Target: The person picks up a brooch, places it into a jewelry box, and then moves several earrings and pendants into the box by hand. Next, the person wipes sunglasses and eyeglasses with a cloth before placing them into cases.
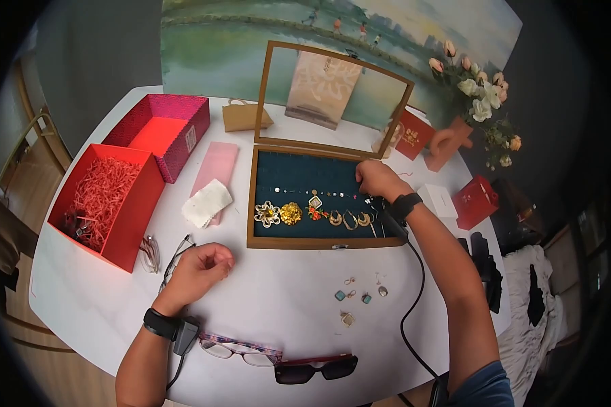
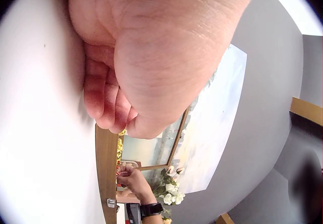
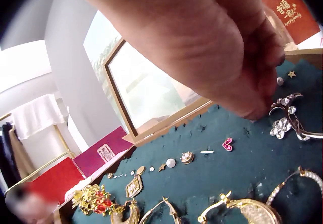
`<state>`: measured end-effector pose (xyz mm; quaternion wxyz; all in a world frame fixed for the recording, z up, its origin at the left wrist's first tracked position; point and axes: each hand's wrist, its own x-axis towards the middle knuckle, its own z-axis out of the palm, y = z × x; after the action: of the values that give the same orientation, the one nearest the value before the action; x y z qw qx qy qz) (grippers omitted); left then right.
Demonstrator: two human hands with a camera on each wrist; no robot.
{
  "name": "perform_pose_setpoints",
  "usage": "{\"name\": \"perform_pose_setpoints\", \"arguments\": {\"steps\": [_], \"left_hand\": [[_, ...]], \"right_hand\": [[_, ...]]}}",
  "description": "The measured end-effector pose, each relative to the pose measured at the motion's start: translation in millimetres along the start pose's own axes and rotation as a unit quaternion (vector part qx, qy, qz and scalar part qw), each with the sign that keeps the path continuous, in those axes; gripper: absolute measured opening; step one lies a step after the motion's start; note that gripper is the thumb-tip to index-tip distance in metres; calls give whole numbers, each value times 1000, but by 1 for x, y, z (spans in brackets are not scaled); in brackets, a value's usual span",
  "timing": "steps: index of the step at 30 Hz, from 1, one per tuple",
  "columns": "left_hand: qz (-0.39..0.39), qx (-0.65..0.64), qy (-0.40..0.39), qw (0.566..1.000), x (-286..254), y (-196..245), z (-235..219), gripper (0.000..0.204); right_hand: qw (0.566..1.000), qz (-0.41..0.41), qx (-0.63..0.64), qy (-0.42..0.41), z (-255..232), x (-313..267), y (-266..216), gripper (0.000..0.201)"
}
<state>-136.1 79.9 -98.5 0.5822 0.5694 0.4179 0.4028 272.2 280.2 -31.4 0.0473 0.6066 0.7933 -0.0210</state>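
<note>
My right hand [image 1: 381, 180] is at the right side of a wooden jewelry case [image 1: 327, 242] with a dark green lining. In the right wrist view its curled fingertips are down at the lining, close to a sparkling flower earring [image 3: 280, 128]; I cannot tell whether they pinch something small. Small studs, among them a pink heart stud [image 3: 228, 144], run in a row. Below them are a yellow flower piece [image 1: 290, 213], a silvery flower piece [image 1: 267, 214] and several hoop earrings [image 1: 349, 219]. My left hand [image 1: 200, 271] hangs loosely curled near the table, holding nothing.
Loose earrings [image 1: 341, 296] lie in front of the case. Nearby are patterned eyeglasses [image 1: 241, 351], sunglasses [image 1: 316, 370] and a white cloth [image 1: 208, 203]. Left stands a red box [image 1: 134, 234] with shredded paper; the case's clear lid [image 1: 265, 95] stands raised. A flower vase [image 1: 448, 144] is behind right.
</note>
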Motion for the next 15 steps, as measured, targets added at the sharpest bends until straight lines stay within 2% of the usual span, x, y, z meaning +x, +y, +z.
{"name": "perform_pose_setpoints", "arguments": {"steps": [4, 7, 9, 10, 12, 15], "left_hand": [[-4, 10, 4, 1000, 0, 2, 1, 5], [-5, 8, 3, 1000, 0, 2, 0, 5], [-4, 4, 0, 1000, 0, 1, 0, 5], [-4, 2, -1, 1000, 0, 1, 0, 5], [-2, 2, -2, 1000, 0, -1, -1, 5], [-1, -1, 2, 1000, 1, -2, -1, 6]], "right_hand": [[1000, -11, 28, -6, -6, -6, -4, 26], [996, -14, 80, 21, -6, -5, 0, 21], [980, -16, 196, 13, -3, 3, 9, 20], [980, -15, 196, 13, -1, 4, 14, 20], [951, -17, 309, 23, 2, 8, 21, 21], [932, -7, 361, 22, 3, 9, 19, 20]]}}
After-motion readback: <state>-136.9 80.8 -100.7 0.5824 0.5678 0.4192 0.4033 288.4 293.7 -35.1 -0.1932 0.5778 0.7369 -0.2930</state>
